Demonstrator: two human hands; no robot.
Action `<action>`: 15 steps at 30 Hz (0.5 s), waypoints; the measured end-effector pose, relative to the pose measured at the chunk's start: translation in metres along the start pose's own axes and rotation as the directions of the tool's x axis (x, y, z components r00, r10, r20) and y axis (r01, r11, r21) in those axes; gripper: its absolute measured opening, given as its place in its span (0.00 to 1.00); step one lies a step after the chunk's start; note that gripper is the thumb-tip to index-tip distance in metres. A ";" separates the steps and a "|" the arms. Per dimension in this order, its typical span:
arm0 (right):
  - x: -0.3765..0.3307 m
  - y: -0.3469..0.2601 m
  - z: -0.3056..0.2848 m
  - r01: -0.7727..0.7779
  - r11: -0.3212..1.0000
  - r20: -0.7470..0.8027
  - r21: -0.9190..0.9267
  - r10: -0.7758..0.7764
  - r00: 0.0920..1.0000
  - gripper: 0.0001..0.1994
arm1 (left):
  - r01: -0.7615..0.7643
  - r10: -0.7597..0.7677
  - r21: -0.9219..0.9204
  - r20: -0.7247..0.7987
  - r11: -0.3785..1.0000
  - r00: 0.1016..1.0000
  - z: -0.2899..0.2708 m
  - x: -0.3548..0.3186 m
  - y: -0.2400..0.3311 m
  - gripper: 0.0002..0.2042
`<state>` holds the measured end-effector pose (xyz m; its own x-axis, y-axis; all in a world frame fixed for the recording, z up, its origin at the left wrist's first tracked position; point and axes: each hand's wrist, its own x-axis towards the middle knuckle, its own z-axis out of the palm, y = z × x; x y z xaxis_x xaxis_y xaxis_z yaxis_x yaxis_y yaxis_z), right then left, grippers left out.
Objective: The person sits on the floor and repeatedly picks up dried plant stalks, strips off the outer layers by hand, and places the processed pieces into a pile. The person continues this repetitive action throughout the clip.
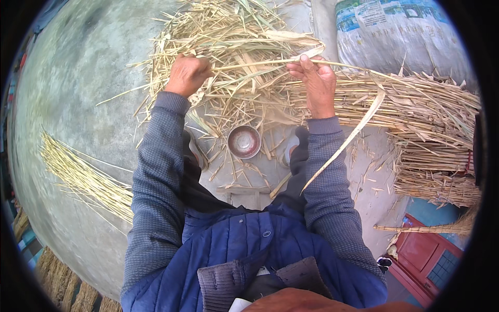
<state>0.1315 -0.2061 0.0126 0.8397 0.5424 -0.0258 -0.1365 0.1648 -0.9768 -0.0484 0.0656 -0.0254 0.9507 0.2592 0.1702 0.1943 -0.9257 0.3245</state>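
Observation:
A long, pale dry reed stalk (249, 65) runs sideways between my hands over a heap of peeled leaves and husks (228, 31). At its left part, my left hand (188, 74) is closed in a fist around the stalk. My right hand (315, 80) pinches it farther right between thumb and fingers, with a strip of dry husk at the fingertips. Beyond my right hand the stalk continues right, and a long dry leaf (351, 138) hangs down past my right sleeve. Between my feet sits a small round metal bowl (244, 142).
A loose bundle of thin pale stalks (88, 177) lies on the concrete at left. Thick stacks of unpeeled stalks (426, 104) lie at right, below a white and blue sack (395, 47). A broom (457, 228) and a red door (423, 249) are at lower right.

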 end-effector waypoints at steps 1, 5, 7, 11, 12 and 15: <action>-0.001 -0.003 -0.004 0.016 1.000 -0.014 0.020 -0.016 1.000 0.12 | 0.015 -0.017 0.046 0.042 0.999 0.999 -0.004 -0.005 -0.006 0.10; -0.003 0.005 0.005 0.002 0.998 0.039 0.057 -0.004 0.999 0.12 | 0.020 -0.012 -0.225 0.037 0.974 0.999 0.001 -0.002 0.016 0.13; -0.005 0.010 0.014 0.006 0.998 0.094 0.060 -0.011 0.996 0.11 | -0.019 0.005 -0.430 -0.034 0.902 0.999 0.013 0.007 0.041 0.14; -0.008 0.010 0.023 0.023 0.999 0.151 0.037 -0.029 0.988 0.11 | 0.078 -0.117 -0.708 -0.007 0.702 0.993 0.022 0.016 0.069 0.15; -0.008 0.009 0.023 0.033 0.999 0.159 0.027 -0.037 0.987 0.10 | 0.134 -0.164 -0.775 0.040 0.618 0.986 0.022 0.017 0.072 0.15; -0.010 0.006 0.021 0.048 0.999 0.188 0.026 -0.052 0.981 0.10 | 0.297 -0.196 -0.837 0.230 0.460 0.953 0.013 0.017 0.070 0.11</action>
<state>0.1112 -0.1930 0.0110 0.7316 0.6786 0.0653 -0.1100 0.2120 -0.9711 -0.0151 0.0016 -0.0120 0.9239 0.3648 -0.1157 0.1691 -0.1180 0.9785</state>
